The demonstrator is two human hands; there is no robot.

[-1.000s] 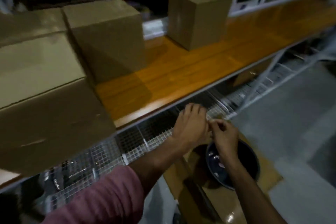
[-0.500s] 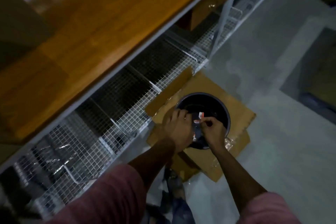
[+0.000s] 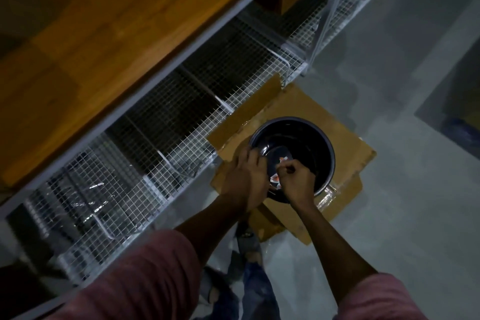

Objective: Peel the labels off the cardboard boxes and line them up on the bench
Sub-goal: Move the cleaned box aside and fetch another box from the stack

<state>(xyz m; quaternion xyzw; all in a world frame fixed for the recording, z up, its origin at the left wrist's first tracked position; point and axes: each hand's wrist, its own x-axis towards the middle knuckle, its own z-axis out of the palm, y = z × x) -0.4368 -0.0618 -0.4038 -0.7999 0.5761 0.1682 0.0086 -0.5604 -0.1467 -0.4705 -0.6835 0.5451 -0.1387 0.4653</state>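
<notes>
Down over the black bin (image 3: 306,143) beside the bench's (image 3: 104,41) front edge, my right hand (image 3: 294,182) pinches something tiny, probably a peeled label scrap (image 3: 275,177): light, limp, sticky, best held by one edge, while my left hand (image 3: 245,179) lies relaxed.

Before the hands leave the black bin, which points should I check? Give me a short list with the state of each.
1. Both hands over the black bin: ok.
2. Right hand fingers curled as if pinching something: ok; what they pinch, cannot tell.
3. Left hand free of label: cannot tell.
4. Scraps lie inside the bin: ok.
5. Bin stands on the flat cardboard: ok.
6. Bench has bare space: ok.
</notes>
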